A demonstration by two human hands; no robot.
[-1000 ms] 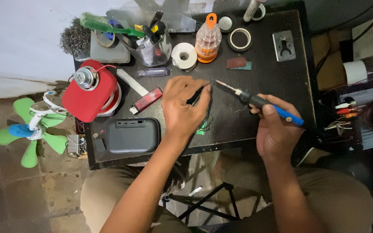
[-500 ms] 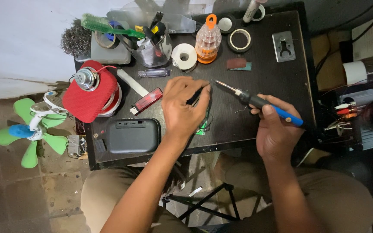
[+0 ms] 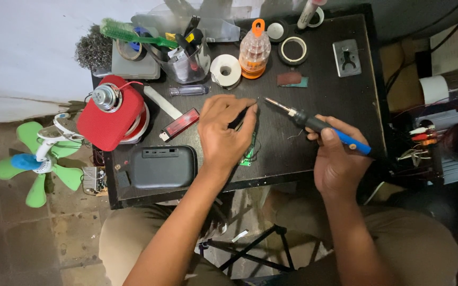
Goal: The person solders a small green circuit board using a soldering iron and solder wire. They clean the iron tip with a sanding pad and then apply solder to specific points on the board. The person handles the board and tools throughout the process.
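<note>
My right hand (image 3: 335,159) grips a soldering iron (image 3: 314,125) by its black and blue handle, tip pointing up-left over the black table (image 3: 340,100). My left hand (image 3: 223,135) lies palm down on a small green circuit board (image 3: 250,153), which is mostly hidden under it, and pinches a thin dark item near the fingertips; what that item is cannot be told. The iron's tip hangs a short way right of my left fingertips.
A red speaker shell (image 3: 109,119), a dark grey speaker case (image 3: 163,167), a red lighter (image 3: 180,124), white tape (image 3: 225,70), an orange-capped bottle (image 3: 254,50) and a tool cup (image 3: 186,58) crowd the table's left and back. A green fan (image 3: 38,159) stands on the floor at left.
</note>
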